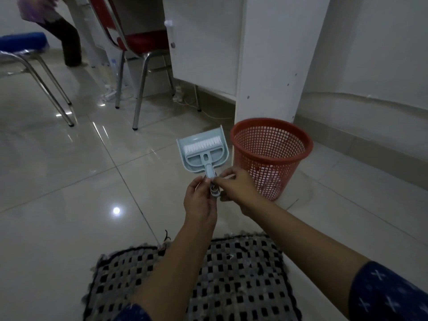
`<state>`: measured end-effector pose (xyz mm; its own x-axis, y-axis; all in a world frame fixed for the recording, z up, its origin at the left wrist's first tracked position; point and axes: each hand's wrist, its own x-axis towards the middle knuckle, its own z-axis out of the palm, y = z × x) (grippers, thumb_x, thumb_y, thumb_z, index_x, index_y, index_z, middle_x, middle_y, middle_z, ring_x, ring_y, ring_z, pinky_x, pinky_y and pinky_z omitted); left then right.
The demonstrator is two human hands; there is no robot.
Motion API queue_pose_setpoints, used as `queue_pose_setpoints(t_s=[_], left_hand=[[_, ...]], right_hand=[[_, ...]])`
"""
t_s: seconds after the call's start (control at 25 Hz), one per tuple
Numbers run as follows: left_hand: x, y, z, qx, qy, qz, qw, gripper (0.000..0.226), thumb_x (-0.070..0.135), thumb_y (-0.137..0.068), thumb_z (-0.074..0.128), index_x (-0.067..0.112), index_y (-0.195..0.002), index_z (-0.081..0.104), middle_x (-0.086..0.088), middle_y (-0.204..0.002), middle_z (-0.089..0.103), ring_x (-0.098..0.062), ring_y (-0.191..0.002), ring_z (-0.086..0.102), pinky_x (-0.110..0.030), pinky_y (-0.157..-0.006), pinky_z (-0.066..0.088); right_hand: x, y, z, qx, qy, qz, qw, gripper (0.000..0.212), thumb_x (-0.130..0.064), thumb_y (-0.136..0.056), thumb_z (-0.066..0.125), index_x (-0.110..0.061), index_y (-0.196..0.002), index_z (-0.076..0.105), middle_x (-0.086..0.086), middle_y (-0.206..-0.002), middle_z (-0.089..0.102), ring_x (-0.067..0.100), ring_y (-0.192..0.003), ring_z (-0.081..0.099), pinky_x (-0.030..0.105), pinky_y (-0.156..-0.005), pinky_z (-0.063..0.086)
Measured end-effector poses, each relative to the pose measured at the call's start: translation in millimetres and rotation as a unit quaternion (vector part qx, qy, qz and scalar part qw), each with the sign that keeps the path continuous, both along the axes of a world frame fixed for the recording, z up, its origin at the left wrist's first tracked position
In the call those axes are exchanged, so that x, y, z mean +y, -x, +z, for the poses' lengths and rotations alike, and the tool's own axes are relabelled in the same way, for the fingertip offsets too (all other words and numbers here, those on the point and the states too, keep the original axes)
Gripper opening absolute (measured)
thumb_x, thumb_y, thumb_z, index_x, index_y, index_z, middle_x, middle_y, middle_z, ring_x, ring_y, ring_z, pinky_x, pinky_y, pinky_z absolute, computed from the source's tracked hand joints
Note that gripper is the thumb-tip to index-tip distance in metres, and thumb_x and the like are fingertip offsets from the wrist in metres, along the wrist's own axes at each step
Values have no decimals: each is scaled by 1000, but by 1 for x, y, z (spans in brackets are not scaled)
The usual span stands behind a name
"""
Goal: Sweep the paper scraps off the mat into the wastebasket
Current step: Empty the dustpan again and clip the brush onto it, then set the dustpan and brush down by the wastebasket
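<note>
Pale blue dustpan [202, 150] with brush [203, 148] nested inside, held above the floor tiles [69, 193], long axis running away from the viewer, handle nearest; no legible writing. Left hand [200, 200] and right hand [234, 187] both pinch the handle. Red wastebasket [271, 156] stands just right; checked mat [231, 274] lies below the forearms.

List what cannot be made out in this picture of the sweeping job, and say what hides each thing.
Head view only:
- Handle ends of the dustpan and brush set: covered by the left hand and right hand.
- Mat: its near part is cut off by the bottom edge, its middle crossed by the forearms; scraps on it are too small to tell.
- Wastebasket contents: blurred behind the mesh.
- Second person: cut off by the top edge.
</note>
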<state>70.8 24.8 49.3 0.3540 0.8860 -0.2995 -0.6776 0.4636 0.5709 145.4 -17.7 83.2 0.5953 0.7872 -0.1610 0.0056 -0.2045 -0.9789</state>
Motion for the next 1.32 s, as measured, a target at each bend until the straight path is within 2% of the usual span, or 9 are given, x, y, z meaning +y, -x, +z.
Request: queue_pose_setpoints(t_s=[0.16, 0.32, 0.52, 0.68, 0.76, 0.88, 1.04, 1.2, 1.32], left_hand=[[9, -2, -20, 26, 13, 12, 999, 20, -6, -87, 51, 13, -82, 50, -13, -87, 58, -22, -77, 58, -30, -67, 51], [16, 2, -35, 74, 35, 7, 997, 24, -9, -83, 58, 9, -96, 47, -17, -92, 57, -24, -77, 60, -29, -63, 56], [29, 4, -61, 278, -13, -16, 960, 62, -13, -77, 59, 17, -125, 32, -19, -113, 45, -32, -101, 55, -37, -83, 52], [32, 2, -89, 437, -129, -130, 880, 55, -4, -80, 59, 11, -131, 45, -19, -130, 47, -33, -109, 54, -44, -92, 49], [26, -2, -98, 461, -171, -182, 852, 54, -1, -81, 60, 7, -132, 45, -17, -135, 48, -32, -113, 55, -43, -93, 48], [18, -8, -110, 436, -202, -210, 852, 47, -3, -80, 59, 13, -123, 51, -15, -128, 56, -28, -110, 56, -33, -86, 46], [19, -12, -123, 431, -225, -208, 849, 60, -10, -77, 59, 11, -132, 43, -11, -127, 55, -22, -115, 53, -29, -88, 43], [22, -12, -126, 426, -246, -214, 844, 68, -10, -77, 60, 12, -137, 37, -10, -133, 51, -19, -120, 48, -28, -93, 41], [25, -10, -124, 422, -250, -230, 840, 70, -7, -78, 61, 12, -140, 33, -10, -137, 47, -22, -127, 43, -28, -98, 37]], right_hand=[[6, 0, -22, 83, 15, 49, 995, 9, 2, -83, 65, 2, -89, 60, 20, -78, 64, 23, -62, 65, 24, -50, 60], [14, -4, -42, 151, 50, 40, 986, 17, 16, -82, 56, 4, -94, 60, 19, -81, 62, 23, -67, 65, 22, -50, 60], [9, -26, -71, 155, 163, 27, 974, 31, 22, -81, 54, 15, -111, 58, 25, -104, 59, 28, -79, 63, 27, -51, 60], [-3, -47, -101, 40, 240, 21, 970, 25, 22, -79, 56, -1, -86, 62, 28, -119, 57, 35, -87, 63, 24, -42, 58], [-9, -55, -115, -23, 271, 11, 962, 27, 18, -80, 59, -2, -96, 64, 27, -114, 61, 35, -78, 65, 21, -37, 55], [-13, -64, -137, -108, 275, 24, 955, 32, 12, -79, 65, 1, -109, 67, 21, -100, 66, 29, -68, 66, 19, -42, 57], [-11, -69, -154, -263, 252, 36, 931, 32, 3, -81, 66, -2, -112, 69, 17, -92, 71, 27, -85, 68, 31, -81, 57], [-11, -66, -158, -302, 230, 19, 925, 32, -4, -87, 60, -6, -118, 66, 17, -105, 72, 26, -95, 67, 37, -87, 55], [-14, -61, -152, -285, 193, 10, 939, 34, -11, -90, 60, -9, -123, 63, 14, -104, 72, 22, -90, 65, 28, -84, 53]])
